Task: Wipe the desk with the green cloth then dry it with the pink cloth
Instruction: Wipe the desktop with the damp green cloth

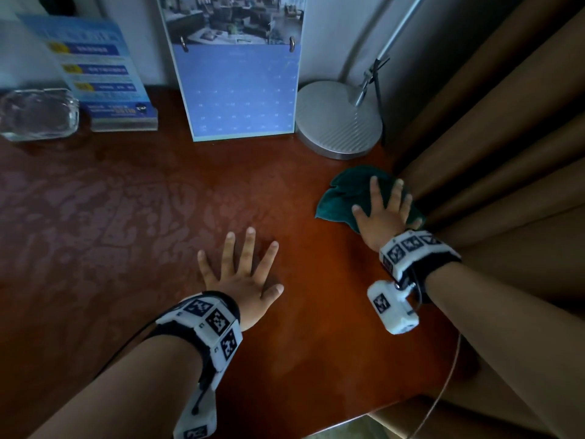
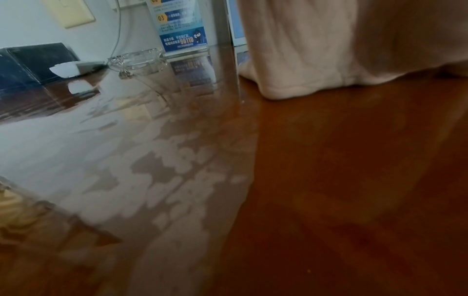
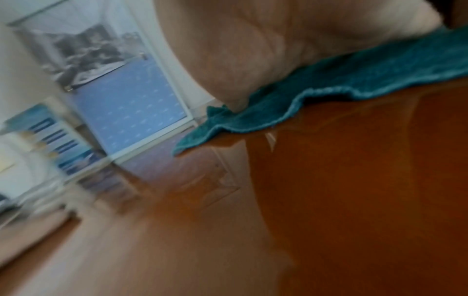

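The green cloth (image 1: 345, 194) lies crumpled on the reddish-brown desk (image 1: 310, 327) near its right edge. My right hand (image 1: 384, 213) presses flat on it with straight, spread fingers. The right wrist view, blurred, shows the palm (image 3: 253, 50) on the green cloth (image 3: 354, 80). My left hand (image 1: 243, 270) rests flat on the bare desk at the middle, fingers spread, holding nothing. Its palm (image 2: 341, 40) shows from below in the left wrist view, on the desk (image 2: 354, 180). Wet streaks (image 1: 95, 210) cover the desk's left half. No pink cloth is in view.
A blue desk calendar (image 1: 237, 83) stands at the back, a lamp base (image 1: 338, 122) to its right. A leaflet stand (image 1: 104, 74) and a glass ashtray (image 1: 38, 112) sit back left. Brown curtains (image 1: 490, 153) hang against the desk's right edge.
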